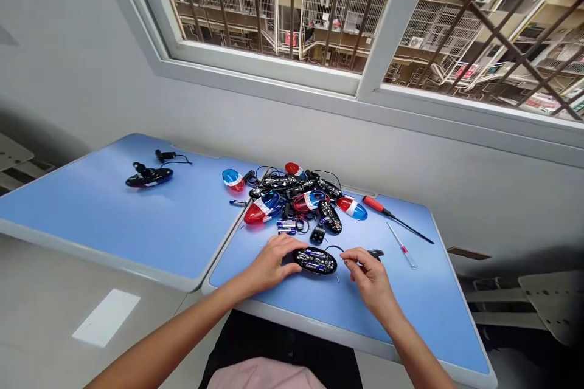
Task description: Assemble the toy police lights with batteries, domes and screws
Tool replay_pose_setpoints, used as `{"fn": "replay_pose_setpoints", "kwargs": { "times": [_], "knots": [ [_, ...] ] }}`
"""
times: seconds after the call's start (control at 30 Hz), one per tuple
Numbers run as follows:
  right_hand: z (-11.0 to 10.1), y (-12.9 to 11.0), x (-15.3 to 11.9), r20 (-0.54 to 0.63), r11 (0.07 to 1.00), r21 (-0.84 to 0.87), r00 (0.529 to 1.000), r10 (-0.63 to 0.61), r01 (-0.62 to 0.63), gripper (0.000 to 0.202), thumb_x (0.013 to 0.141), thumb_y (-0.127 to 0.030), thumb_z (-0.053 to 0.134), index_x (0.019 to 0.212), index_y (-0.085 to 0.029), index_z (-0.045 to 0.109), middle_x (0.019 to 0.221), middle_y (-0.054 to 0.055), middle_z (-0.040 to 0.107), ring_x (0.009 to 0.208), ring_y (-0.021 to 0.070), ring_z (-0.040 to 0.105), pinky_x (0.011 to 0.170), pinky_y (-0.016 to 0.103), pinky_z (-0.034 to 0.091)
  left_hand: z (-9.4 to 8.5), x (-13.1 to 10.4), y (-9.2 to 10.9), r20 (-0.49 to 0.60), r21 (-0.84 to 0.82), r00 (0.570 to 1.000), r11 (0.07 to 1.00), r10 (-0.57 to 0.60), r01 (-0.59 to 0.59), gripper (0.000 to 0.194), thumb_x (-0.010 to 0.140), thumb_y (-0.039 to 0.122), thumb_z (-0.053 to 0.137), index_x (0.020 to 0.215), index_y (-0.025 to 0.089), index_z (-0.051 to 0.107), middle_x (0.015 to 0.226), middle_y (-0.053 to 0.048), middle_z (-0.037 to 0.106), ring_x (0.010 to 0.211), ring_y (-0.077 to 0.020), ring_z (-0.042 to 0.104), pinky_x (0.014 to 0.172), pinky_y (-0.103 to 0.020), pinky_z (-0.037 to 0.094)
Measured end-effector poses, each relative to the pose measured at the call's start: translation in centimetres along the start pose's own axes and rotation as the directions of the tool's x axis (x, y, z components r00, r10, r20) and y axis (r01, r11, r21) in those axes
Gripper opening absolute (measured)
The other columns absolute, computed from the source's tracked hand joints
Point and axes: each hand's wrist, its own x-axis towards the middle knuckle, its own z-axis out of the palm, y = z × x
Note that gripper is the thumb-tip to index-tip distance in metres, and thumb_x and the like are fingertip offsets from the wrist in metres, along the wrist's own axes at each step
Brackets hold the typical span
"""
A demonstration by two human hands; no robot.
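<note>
A black oval light base point(314, 261) lies face up near the front of the right table, with blue batteries and a circuit board showing inside it. My left hand point(275, 261) grips its left end, thumb at the near side and fingers at the far side. To the right of the base, my right hand point(365, 273) is closed in a pinch beside the thin black cable point(335, 248). What sits between those fingertips is too small to make out. Partly behind that hand is a small black piece point(376, 253).
Beyond my hands is a pile of red-and-blue light covers point(263, 208), black bases point(330, 217) and cables. Several loose batteries point(286, 228) lie before it. To the right are a red-handled screwdriver point(378, 205) and a clear tube-like tool point(402, 247). An assembled black unit point(148, 177) rests on the left table.
</note>
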Motion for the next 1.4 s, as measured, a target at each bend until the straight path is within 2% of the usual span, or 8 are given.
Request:
{"fn": "replay_pose_setpoints", "kwargs": {
  "times": [0.13,0.23,0.4,0.5,0.8,0.93,1.2,1.4],
  "knots": [
    [0.1,-0.9,0.5,0.005,0.989,-0.135,0.998,-0.065,0.065,0.016,0.091,-0.027,0.055,0.09,-0.023,0.07,0.087,0.004,0.069,0.069,0.0155,0.061,0.057,0.026,0.048,-0.6,0.4,-0.5,0.049,-0.027,0.999,0.999,0.022,-0.02,0.041,0.083,0.026,0.073,0.123,0.025,0.062,0.116,-0.006,0.067,0.11,-0.0256,0.056,0.097,-0.042,0.041],
    [0.6,-1.6,0.7,-0.021,0.968,-0.212,0.99,-0.14,0.132,0.01,0.09,-0.022,0.058,0.092,-0.023,0.068,0.083,0.001,0.07,0.069,0.0147,0.062,0.059,0.026,0.048,-0.8,0.4,-0.7,0.052,-0.04,0.998,0.999,0.018,-0.016,0.044,0.082,0.027,0.075,0.124,0.024,0.06,0.116,-0.006,0.067,0.11,-0.0256,0.056,0.097,-0.041,0.042],
    [1.4,-1.9,1.1,0.034,0.928,-0.208,0.951,-0.307,0.307,0.015,0.092,-0.012,0.056,0.092,-0.023,0.065,0.085,0.001,0.07,0.077,0.015,0.064,0.066,0.028,0.05,-0.9,0.1,-0.9,0.032,-0.051,0.999,0.999,0.009,-0.007,0.049,0.079,0.029,0.078,0.123,0.021,0.059,0.117,-0.008,0.066,0.11,-0.0268,0.056,0.097,-0.042,0.042],
    [1.5,-1.7,1.4,0.076,0.916,-0.205,0.939,-0.337,0.345,0.018,0.092,-0.008,0.054,0.093,-0.024,0.065,0.086,0.001,0.07,0.079,0.0157,0.063,0.07,0.03,0.05,-0.9,0.1,-1.0,0.033,-0.064,0.999,0.997,0.033,-0.031,0.042,0.082,0.032,0.076,0.12,0.022,0.06,0.114,-0.007,0.068,0.109,-0.0268,0.057,0.096,-0.042,0.042],
    [1.3,-1.3,2.4,0.064,0.96,-0.195,0.98,-0.19,0.199,0.014,0.09,-0.014,0.058,0.087,-0.024,0.068,0.083,0.001,0.07,0.073,0.0141,0.063,0.059,0.026,0.048,-0.7,0.3,-1.4,0.027,-0.098,0.998,0.993,0.065,-0.062,0.035,0.088,0.032,0.07,0.121,0.023,0.061,0.113,-0.007,0.07,0.107,-0.0257,0.058,0.095,-0.042,0.041],
    [1.0,-0.9,2.3,0.045,0.973,-0.193,0.992,-0.116,0.123,0.012,0.089,-0.018,0.06,0.087,-0.024,0.07,0.083,0.0,0.071,0.069,0.0136,0.063,0.059,0.025,0.049,-0.8,0.3,-1.4,0.014,-0.1,0.998,0.993,0.057,-0.055,0.037,0.087,0.035,0.07,0.12,0.021,0.062,0.109,-0.007,0.07,0.103,-0.0253,0.058,0.092,-0.042,0.043],
    [1.2,0.1,-0.7,-0.114,0.984,-0.165,0.992,0.049,-0.068,0.013,0.088,-0.028,0.06,0.083,-0.024,0.071,0.081,0.003,0.071,0.069,0.0167,0.063,0.058,0.028,0.051,-0.4,0.2,-1.6,-0.016,-0.075,0.999,0.997,0.029,-0.03,0.037,0.085,0.045,0.07,0.114,0.022,0.066,0.103,-0.008,0.071,0.101,-0.0258,0.059,0.092,-0.043,0.044],
    [2.3,0.2,-3.0,-0.229,0.982,-0.177,0.973,0.018,-0.06,0.012,0.089,-0.027,0.059,0.085,-0.024,0.07,0.08,0.003,0.07,0.071,0.0173,0.062,0.058,0.029,0.049,-0.1,0.0,-1.9,-0.05,-0.042,0.997,0.997,0.055,-0.058,0.037,0.084,0.045,0.072,0.111,0.02,0.067,0.099,-0.007,0.07,0.097,-0.0247,0.06,0.089,-0.041,0.045]
  ]
}}
